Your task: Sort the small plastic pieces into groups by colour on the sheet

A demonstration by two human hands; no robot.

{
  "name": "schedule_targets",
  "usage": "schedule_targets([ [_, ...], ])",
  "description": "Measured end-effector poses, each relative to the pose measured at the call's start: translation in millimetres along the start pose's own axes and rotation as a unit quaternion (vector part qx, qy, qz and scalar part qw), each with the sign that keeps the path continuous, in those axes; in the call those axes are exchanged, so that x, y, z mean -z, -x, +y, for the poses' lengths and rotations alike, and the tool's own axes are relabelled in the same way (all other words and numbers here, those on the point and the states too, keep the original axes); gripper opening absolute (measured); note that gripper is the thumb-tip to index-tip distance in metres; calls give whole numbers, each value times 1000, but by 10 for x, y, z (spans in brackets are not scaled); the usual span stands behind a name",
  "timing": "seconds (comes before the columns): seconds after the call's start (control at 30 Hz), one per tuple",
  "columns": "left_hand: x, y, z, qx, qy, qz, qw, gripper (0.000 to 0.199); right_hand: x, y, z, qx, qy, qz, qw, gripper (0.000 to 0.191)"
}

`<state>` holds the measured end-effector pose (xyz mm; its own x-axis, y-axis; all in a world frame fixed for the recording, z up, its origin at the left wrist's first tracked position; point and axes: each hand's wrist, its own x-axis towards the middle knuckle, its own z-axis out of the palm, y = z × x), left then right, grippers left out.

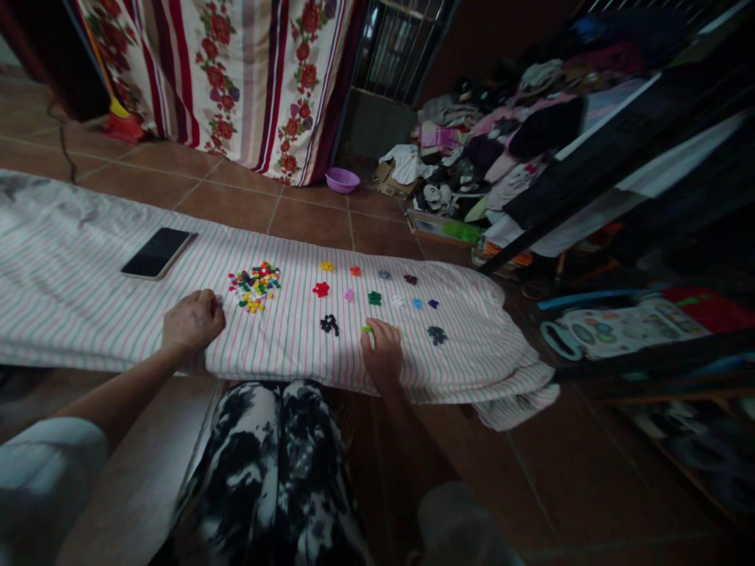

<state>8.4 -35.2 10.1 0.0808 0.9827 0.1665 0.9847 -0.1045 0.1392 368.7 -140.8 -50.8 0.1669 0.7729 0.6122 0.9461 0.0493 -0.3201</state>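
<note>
On a striped cloth [295, 338] lies a mixed pile of small coloured pieces [256, 287]. My left hand [193, 321] rests just left of that pile, fingers curled; whatever they may hold is hidden. To the right are single-colour clusters, among them red [321, 290], yellow [326, 266], dark green [374, 299], black [329, 324] and dark grey [437, 336]. My right hand [383, 351] is between the black and dark grey clusters. Its fingers are bent down at some light green pieces [366, 328]; whether it grips one is too small to tell.
A phone [158, 253] lies on the cloth at the left. Beyond on the tiled floor are a purple basin [343, 180], a floral curtain [236, 79] and heaped clothes [489, 141]. A dark rack [531, 236] stands at the right.
</note>
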Motion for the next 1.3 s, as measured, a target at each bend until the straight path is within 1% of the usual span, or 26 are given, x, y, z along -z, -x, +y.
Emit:
schedule_targets([
  [0.2,-21,2,-11,3,-7,6,1000,27,-15,5,16,6,-8,22,1000,21],
  [0.33,-21,3,-24,3,-2,7,1000,29,-5,0,-8,-5,-21,25,999,18],
  [0.57,-19,4,-22,1,3,0,1000,30,30,-18,-51,11,-48,34,998,14],
  [0.87,29,20,-4,2,17,-5,1000,30,38,4,-47,6,-35,39,999,10],
  [1.03,61,30,14,1,14,-9,1000,30,49,-12,-65,15,-21,44,999,15],
  [1.13,63,31,18,1,10,-7,1000,29,62,-21,-83,25,-10,29,999,22],
  [1.3,-5,13,-11,0,10,7,1000,29,68,-13,-87,17,0,28,999,26],
])
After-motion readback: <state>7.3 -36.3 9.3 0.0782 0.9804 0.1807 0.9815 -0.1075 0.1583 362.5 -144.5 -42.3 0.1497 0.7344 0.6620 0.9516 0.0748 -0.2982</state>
